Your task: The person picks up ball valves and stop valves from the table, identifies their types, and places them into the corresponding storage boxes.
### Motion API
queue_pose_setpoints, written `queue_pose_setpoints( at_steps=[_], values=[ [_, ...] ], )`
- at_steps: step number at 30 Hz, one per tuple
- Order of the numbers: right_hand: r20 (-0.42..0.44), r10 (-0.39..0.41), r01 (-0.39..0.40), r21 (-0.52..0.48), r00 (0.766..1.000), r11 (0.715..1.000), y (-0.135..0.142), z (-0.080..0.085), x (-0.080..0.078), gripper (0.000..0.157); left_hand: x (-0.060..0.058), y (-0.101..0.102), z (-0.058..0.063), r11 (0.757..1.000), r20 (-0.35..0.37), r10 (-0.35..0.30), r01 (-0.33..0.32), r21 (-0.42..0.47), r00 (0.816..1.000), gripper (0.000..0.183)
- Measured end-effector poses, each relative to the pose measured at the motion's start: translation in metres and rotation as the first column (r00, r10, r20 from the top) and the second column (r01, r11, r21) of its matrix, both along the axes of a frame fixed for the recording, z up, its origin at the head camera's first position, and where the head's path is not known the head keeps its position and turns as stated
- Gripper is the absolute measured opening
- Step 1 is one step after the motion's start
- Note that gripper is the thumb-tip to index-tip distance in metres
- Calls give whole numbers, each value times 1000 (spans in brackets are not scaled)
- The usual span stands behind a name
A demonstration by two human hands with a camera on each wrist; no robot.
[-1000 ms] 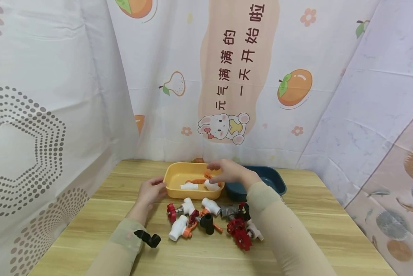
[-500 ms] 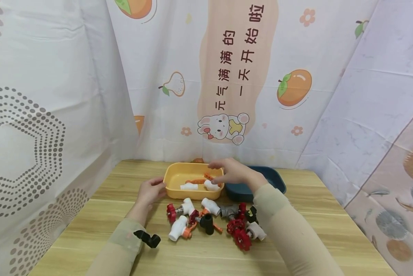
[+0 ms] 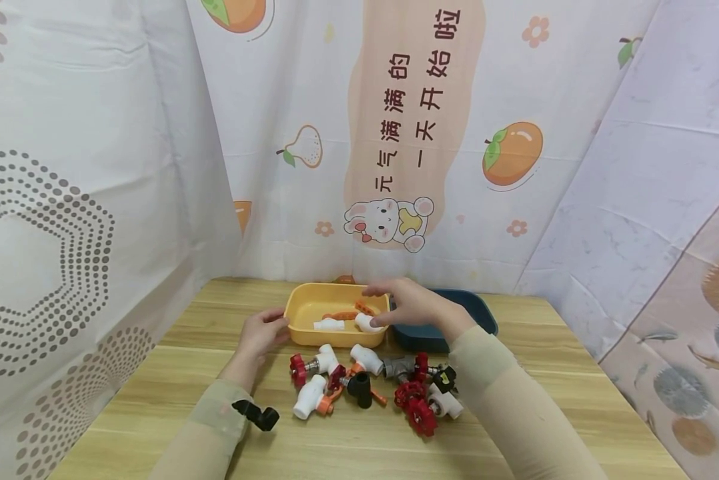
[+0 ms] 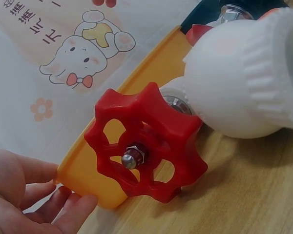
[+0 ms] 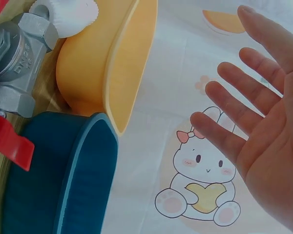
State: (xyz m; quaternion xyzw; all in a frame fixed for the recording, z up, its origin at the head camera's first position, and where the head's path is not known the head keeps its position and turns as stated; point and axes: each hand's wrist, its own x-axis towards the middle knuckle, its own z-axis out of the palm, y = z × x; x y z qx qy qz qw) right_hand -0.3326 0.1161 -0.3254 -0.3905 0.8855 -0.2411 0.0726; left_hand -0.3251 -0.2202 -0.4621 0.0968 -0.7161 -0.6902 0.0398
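My left hand (image 3: 262,333) rests its fingertips against the left end of the yellow bin (image 3: 335,340); the left wrist view shows relaxed fingers (image 4: 39,168) at its corner. Over the bin's right end hangs my right hand (image 3: 410,303), fingers spread and holding nothing, as the right wrist view confirms. Inside lie a white fitting (image 3: 329,325), likely a ball valve body, a second white one (image 3: 366,323) partly under my right fingers, and orange handles (image 3: 341,315). In front are a white valve with a red handwheel (image 3: 298,370) and a white ball valve (image 3: 310,397) with an orange handle.
A dark blue bin (image 3: 419,341) touches or nearly touches the yellow bin's right side. Before it sit a grey metal valve (image 3: 399,367), red handwheels (image 3: 421,417), a black-handled valve (image 3: 445,379) and a black fitting (image 3: 361,389). A printed curtain (image 3: 311,220) closes off the table's back.
My right hand and forearm have shifted slightly right, uncovering more of the black-handled valve and the white fitting beside the red handwheels. My left hand stays at the yellow bin.
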Motion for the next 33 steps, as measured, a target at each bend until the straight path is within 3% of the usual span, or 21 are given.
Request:
queue_pose_setpoints(
  at_steps=[14, 33],
  values=[
    [-3, 59, -59, 21, 998, 998, -4, 0, 14, 57, -2, -6, -2, 1000, 44, -13, 13, 4, 999, 44],
    [-17, 163, -162, 48, 986, 986, -28, -8, 28, 55, -2, -6, -2, 999, 31, -30, 29, 32, 999, 43]
  ],
)
